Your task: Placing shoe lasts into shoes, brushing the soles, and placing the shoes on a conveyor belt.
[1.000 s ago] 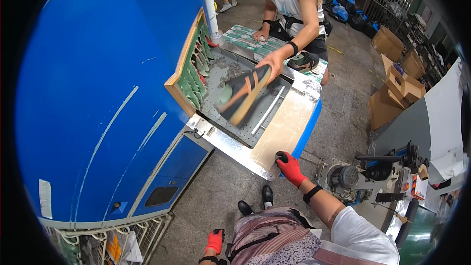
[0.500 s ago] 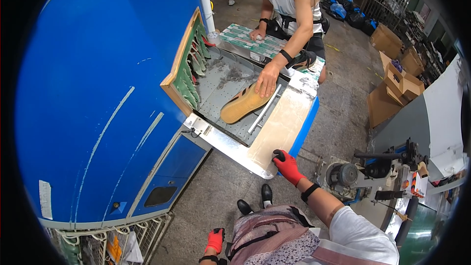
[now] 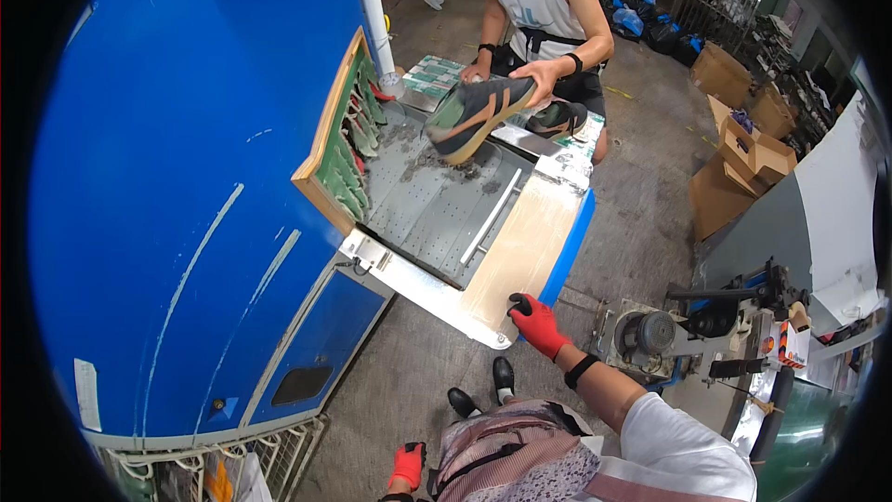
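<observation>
Red-gloved with dark fingertips, the right hand (image 3: pixel 537 323) sits just past twelve o'clock from the apron (image 3: pixel 516 446), half curled at the near end of a tan board (image 3: pixel 520 251); I can't tell whether it pinches the edge or merely rests there. Over at nine o'clock hangs the left hand (image 3: pixel 407 465), fingers bent in, and whether it holds anything I can't make out.

Toward twelve lies a grey perforated tray (image 3: pixel 409 223), strewn with fluff (image 3: pixel 423 160), a pale rail (image 3: pixel 491 216) along the board's side. Above it, a dark shoe (image 3: pixel 488 116) with orange stripes and a tan sole is tilted in a co-worker's hand (image 3: pixel 544 79), which grips one end; whether the sole touches the tray isn't clear to me. Near that hand sits a second shoe (image 3: pixel 560 118). At eleven, green strips (image 3: pixel 353 181) hang in a wooden frame (image 3: pixel 321 199) against a big blue machine (image 3: pixel 204 130).
</observation>
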The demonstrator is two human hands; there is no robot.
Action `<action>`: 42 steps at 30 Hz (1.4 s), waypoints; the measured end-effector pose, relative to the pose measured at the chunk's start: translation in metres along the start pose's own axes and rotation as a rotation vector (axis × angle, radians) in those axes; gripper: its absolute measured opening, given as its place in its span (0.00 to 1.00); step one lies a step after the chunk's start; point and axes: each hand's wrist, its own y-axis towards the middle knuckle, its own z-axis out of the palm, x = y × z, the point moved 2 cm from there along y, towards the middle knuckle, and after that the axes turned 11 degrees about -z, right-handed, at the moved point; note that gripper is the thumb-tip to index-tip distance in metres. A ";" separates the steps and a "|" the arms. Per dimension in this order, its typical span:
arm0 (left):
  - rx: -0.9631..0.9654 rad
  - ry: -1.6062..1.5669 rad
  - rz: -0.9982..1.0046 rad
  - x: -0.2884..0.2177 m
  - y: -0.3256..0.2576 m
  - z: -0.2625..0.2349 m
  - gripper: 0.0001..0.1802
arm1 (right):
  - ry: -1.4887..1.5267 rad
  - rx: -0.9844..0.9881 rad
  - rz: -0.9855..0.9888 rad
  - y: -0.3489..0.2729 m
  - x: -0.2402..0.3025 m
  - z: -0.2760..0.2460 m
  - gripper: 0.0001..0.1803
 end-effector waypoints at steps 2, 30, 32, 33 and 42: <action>0.020 -0.035 -0.010 -0.003 0.000 0.002 0.11 | 0.007 0.006 0.015 0.000 0.001 -0.002 0.22; 0.196 0.768 0.373 0.023 0.017 -0.020 0.37 | 0.415 -0.031 0.026 0.043 0.014 -0.033 0.29; 0.188 0.820 0.390 0.025 0.023 -0.022 0.37 | 0.541 -0.123 -0.015 0.060 0.020 -0.043 0.34; 0.177 0.869 0.406 0.028 0.024 -0.024 0.37 | 0.576 -0.155 -0.025 0.070 0.026 -0.051 0.37; 0.158 0.955 0.411 0.013 0.026 -0.027 0.39 | 0.210 0.050 -0.328 0.053 0.122 -0.090 0.31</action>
